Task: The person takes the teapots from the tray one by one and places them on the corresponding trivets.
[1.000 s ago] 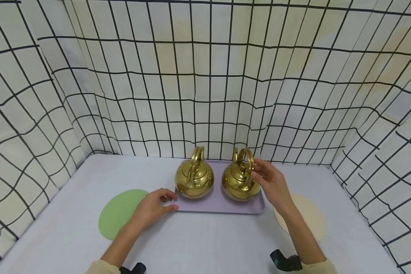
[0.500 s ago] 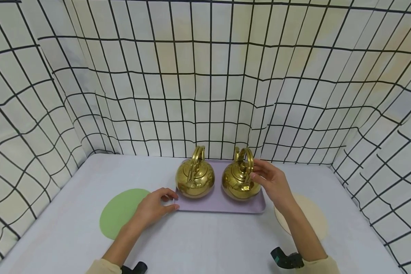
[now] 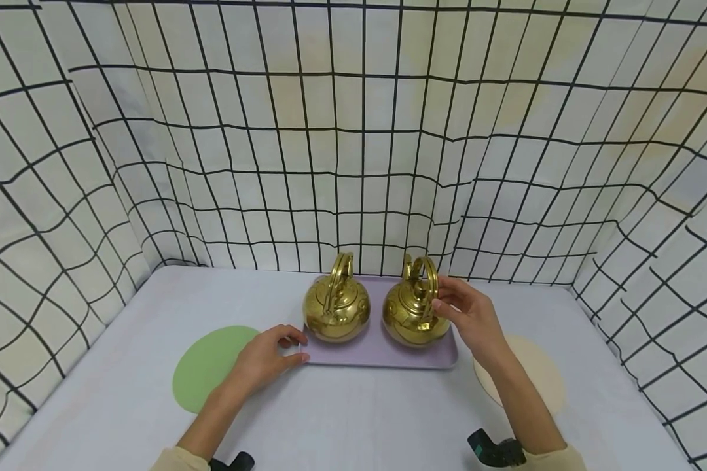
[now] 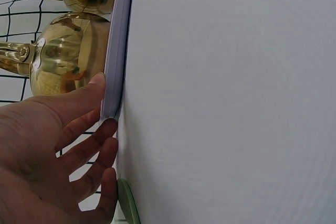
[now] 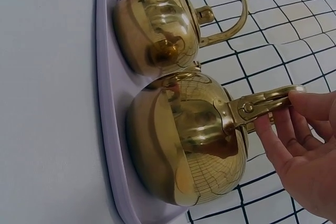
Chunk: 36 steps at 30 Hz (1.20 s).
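Note:
Two round brass kettles with arched top handles stand side by side on a lilac tray (image 3: 365, 356). My right hand (image 3: 470, 317) pinches the handle of the right kettle (image 3: 414, 317), with the thumb on one side and fingertips on the other, as the right wrist view shows. The left kettle (image 3: 336, 311) sits untouched, its handle upright. At the tray's front left corner, my left hand (image 3: 265, 356) grips the rim. In the left wrist view, that thumb (image 4: 97, 82) lies on the rim and the fingers bend around the corner.
A green round mat (image 3: 203, 369) lies on the white table to the left, partly behind my left forearm. On the right, a cream round mat (image 3: 533, 373) is partly covered by my right forearm. White walls with a black grid (image 3: 359, 150) enclose the back and sides.

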{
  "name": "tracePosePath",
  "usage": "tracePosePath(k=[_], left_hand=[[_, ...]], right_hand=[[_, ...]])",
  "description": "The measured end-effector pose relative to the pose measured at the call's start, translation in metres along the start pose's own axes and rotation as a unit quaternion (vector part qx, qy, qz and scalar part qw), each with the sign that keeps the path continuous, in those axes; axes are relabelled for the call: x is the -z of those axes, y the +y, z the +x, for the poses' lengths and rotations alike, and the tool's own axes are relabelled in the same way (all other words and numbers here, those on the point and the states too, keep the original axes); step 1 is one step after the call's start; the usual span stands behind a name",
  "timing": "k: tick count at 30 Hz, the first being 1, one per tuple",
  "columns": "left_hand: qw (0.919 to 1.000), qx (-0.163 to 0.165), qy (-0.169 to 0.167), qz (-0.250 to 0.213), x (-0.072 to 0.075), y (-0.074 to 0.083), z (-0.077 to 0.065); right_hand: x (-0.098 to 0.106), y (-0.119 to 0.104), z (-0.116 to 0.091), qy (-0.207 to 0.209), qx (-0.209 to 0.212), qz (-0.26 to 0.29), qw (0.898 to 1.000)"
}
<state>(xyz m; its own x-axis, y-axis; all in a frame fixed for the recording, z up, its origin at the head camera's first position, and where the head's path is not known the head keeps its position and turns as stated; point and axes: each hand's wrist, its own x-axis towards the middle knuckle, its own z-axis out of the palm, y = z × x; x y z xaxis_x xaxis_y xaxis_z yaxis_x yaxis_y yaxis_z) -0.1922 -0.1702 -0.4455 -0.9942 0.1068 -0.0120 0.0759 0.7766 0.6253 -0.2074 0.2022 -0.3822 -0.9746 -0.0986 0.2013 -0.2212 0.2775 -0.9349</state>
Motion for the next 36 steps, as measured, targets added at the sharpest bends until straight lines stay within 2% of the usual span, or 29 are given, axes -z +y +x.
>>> tracePosePath(k=[7, 17, 36], left_hand=[[1.0000, -0.004, 0.002, 0.001, 0.001, 0.000, -0.001], [1.0000, -0.006, -0.001, 0.001, 0.001, 0.001, -0.001], [1.0000, -0.007, -0.001, -0.002, 0.000, 0.001, -0.001]], right_hand=[[0.004, -0.003, -0.003, 0.010, 0.012, -0.015, 1.000], [0.014, -0.007, -0.007, 0.029, 0.033, -0.005, 0.999], [0.035, -0.011, -0.020, 0.039, 0.052, -0.007, 0.998]])
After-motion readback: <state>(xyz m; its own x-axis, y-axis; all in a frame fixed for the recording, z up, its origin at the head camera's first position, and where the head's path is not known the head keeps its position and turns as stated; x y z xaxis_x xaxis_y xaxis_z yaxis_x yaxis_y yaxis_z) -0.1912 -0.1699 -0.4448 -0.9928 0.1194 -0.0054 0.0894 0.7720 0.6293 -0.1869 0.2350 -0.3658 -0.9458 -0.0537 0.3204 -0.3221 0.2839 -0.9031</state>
